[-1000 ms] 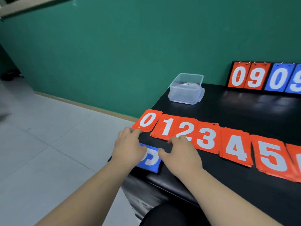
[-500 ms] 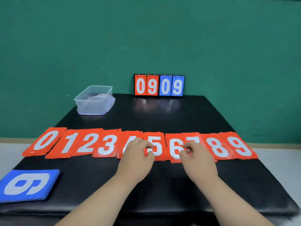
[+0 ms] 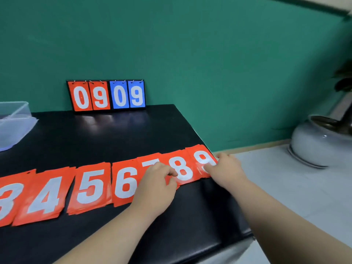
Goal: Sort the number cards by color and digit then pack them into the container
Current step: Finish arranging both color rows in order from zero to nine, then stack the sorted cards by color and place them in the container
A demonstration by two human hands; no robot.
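Head view: a row of red number cards (image 3: 91,189) lies flat across the near half of the black table (image 3: 118,134), running from the left frame edge, where a 3 is cut off, up and rightward to the 9 card (image 3: 202,159). The row's long axis climbs slightly toward the right; each card's own long axis points away from the viewer, digits upright as read from the near side. Neighbouring cards overlap or touch at their long edges. The 9 card sits at the table's right edge, one corner reaching the rim. Right of that edge lies pale floor with a grey round pot (image 3: 316,143) standing well apart from the table.

The left hand (image 3: 156,185) rests palm down on the 7 card (image 3: 150,161), covering most of it, fingers loosely curled with tips touching the 8 card (image 3: 181,170); whether it grips anything cannot be told. The right hand (image 3: 226,166) lies over the right side of the 9 card at the table rim, fingers bent, its hold also unclear.

Between the card row and the back wall the tabletop is bare and dark, and a strip of bare table runs along the near edge in front of the cards. A scoreboard stand (image 3: 106,95) showing 0 9 0 9, two red and two blue, stands upright at the far edge against the green wall (image 3: 190,54). The clear plastic container (image 3: 15,121) sits at the far left, partly cut by the frame, well apart from the cards.
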